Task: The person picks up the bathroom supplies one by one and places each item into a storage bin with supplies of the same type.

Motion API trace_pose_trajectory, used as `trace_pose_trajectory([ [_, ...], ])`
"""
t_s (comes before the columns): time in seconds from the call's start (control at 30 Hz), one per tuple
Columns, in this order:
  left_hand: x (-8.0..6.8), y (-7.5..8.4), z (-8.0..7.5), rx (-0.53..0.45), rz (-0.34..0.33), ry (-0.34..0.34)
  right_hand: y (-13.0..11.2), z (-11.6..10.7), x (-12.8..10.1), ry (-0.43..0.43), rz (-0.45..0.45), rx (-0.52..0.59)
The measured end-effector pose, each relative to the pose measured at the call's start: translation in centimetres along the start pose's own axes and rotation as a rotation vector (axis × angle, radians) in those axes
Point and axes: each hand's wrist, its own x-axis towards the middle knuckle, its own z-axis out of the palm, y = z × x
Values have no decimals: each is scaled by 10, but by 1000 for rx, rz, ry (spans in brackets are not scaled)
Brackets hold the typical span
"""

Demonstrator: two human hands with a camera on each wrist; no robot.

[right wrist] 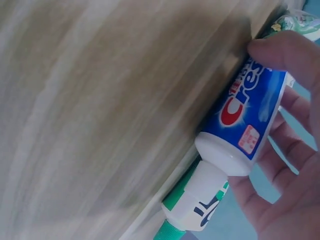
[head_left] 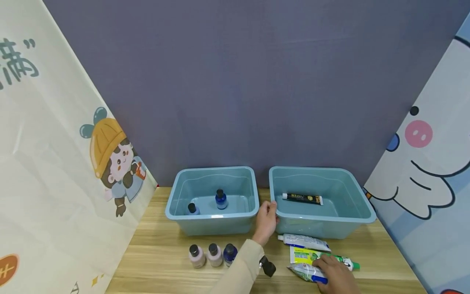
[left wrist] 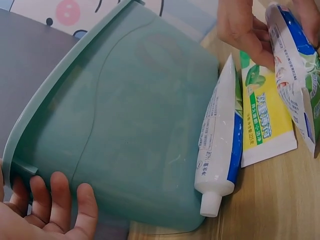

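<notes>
- Fig.: sorting toiletries into two bins, seen from head cam w/ both wrist views.
- We see the left bin (head_left: 211, 214) holding two small bottles: a blue one (head_left: 220, 199) upright near the middle and a second (head_left: 192, 209) at its front-left corner.
- The right bin (head_left: 323, 222) holds one black tube (head_left: 302, 198), lying flat towards the back.
- Left hand (head_left: 267, 220): fingers curled over the right bin's front-left rim, gripping it; the wrist view shows the fingertips (left wrist: 59, 200) against the bin wall.
- Right hand (head_left: 335, 272): clasped round the Crest tube (right wrist: 249, 120), thumb on top, fingers beneath; the tube sits low over the table (head_left: 154, 261), front right, just beside the other tubes.
- Not yet binned, as we judge it: three bottles (head_left: 213, 255) in a row in front of the left bin, plus a white tube (head_left: 304, 241) touching the right bin's front wall, and a green-yellow tube (head_left: 323, 257) next to it.
- Est. progress: approx. a third done, i.e. three items binned, six or so left incl. the one in hand.
- A small black object (head_left: 268, 267) lies by the left sleeve; we cannot tell what it is.
</notes>
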Motion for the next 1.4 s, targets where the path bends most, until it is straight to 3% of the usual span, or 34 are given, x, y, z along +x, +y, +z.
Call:
trace_pose_trajectory([
  [0.43, 1, -3, 4, -15, -12, 19, 0, -10, -3, 24, -21, -43],
  [0.7, 0, -3, 6, -46, 6, 10, -4, -29, -3, 53, 82, -33],
  [1.1, -1, -3, 2, -26, 29, 1, -2, -61, -3, 328, -21, -144],
  [1.4, -1, -4, 1, -7, 25, -18, -3, -93, 2, 381, -54, -137],
])
